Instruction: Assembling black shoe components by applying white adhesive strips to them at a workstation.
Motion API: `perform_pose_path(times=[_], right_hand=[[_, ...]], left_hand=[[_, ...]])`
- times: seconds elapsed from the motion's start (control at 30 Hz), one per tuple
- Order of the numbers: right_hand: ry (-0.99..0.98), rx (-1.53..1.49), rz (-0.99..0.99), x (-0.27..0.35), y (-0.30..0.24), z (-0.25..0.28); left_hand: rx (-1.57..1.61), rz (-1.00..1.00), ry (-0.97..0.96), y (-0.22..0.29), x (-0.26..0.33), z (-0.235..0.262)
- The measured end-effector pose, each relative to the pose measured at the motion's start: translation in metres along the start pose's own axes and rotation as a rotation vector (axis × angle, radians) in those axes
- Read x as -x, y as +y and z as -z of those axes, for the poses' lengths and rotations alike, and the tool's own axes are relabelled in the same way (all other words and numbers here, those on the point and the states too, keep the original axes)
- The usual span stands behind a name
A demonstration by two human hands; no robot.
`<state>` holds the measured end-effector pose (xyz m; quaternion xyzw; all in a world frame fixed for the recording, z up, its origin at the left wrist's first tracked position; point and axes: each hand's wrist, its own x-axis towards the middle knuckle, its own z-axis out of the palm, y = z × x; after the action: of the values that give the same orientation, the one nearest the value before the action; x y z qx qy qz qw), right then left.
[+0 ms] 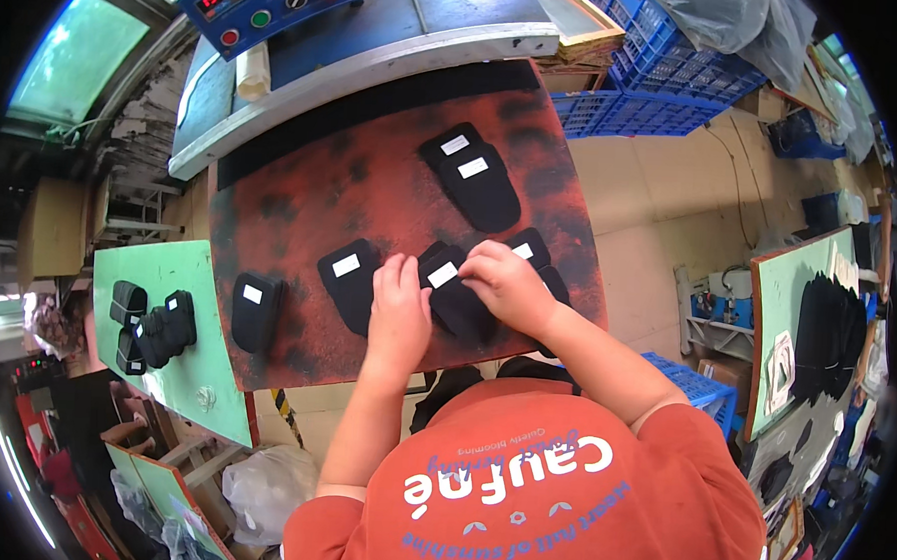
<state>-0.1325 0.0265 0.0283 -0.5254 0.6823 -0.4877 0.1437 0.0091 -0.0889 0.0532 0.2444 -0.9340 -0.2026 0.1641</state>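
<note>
The scene is lit evenly and fairly brightly by soft daylight, with no hard shadows cast on the worn red and black mottled tabletop [372, 192]. A pale greenish glow is seen through the translucent window pane [78, 59] at the upper left, where the detail is washed out. Mild glare is carried along the pale curved edge of the blue-grey metal machine deck [378, 62]. Strong fisheye bending is shown toward the rim, and the corners are cut off by a black circular vignette. The centre is rendered sharp, while things near the rim are smeared and compressed. The dim lower left is streaked by thin white light lines
</note>
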Motion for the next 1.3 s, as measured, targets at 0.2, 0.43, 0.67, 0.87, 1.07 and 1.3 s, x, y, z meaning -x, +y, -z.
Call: perform_pose_path(times=[0.2, 0.43, 0.67, 0.87, 1.07, 1.3], right_hand=[[-0.266, 0.210, 0.002, -0.027, 0.013, -0.042], [-0.529, 0.474, -0.093, -0.045, 0.007, -0.042], [0.032, -0.107, -0.414, -0.021, -0.010, -0.010], [0.147, -0.595, -0.829, 0.003, 0.000, -0.028], [0.211, -0.331, -0.739, 0.007, 0.002, -0.044], [0.302, -0.306, -0.783, 0.004, -0.007, -0.050]], left_hand=[[0.038, -0.109, -0.212, 0.002, 0.051, -0.017], [-0.012, -0.147, -0.261, -0.008, 0.060, -0.028], [-0.023, -0.160, -0.310, -0.014, 0.063, -0.030], [-0.047, -0.213, -0.319, -0.017, 0.061, -0.029], [-0.097, -0.288, -0.353, -0.021, 0.058, -0.029], [-0.111, -0.346, -0.377, -0.025, 0.055, -0.028]])
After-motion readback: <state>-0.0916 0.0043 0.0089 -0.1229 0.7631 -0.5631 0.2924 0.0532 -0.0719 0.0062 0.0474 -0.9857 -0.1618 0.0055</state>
